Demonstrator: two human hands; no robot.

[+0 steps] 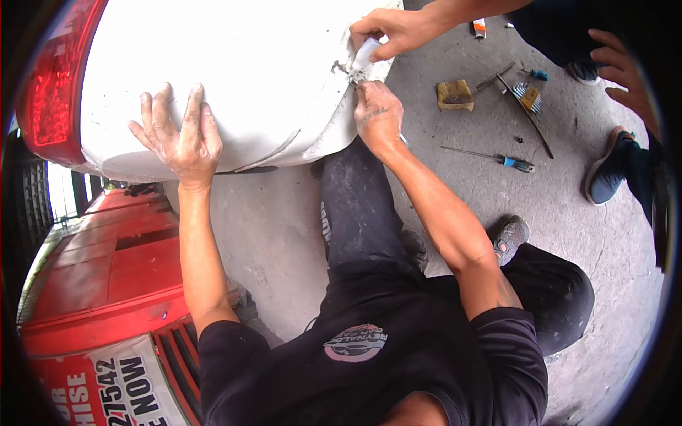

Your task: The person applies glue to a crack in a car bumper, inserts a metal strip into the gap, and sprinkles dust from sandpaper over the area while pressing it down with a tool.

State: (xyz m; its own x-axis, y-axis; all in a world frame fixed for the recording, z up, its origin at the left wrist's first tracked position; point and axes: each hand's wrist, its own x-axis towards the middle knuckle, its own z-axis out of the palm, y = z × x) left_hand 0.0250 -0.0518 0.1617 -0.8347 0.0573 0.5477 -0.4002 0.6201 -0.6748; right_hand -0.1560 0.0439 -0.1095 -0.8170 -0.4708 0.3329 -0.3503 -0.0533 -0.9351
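Left hand (177, 142), fingers spread on white car panel (234, 64); right hand (379, 117), nearer the damaged spot (341, 68), fingers curled, any pinched item unclear; small bottle (366, 54), in a co-worker's hand (406, 31), slanting toward the spot, just beyond right fingers.

Left arm (202, 255) reached forward, elbow slightly bent | left hand (183, 145) lay palm down, fingers (164, 106) spread, back showing | right arm (444, 216) angled forward and inward, elbow bent | right hand (379, 117) was closed, fingers curled in, dark marks across its back
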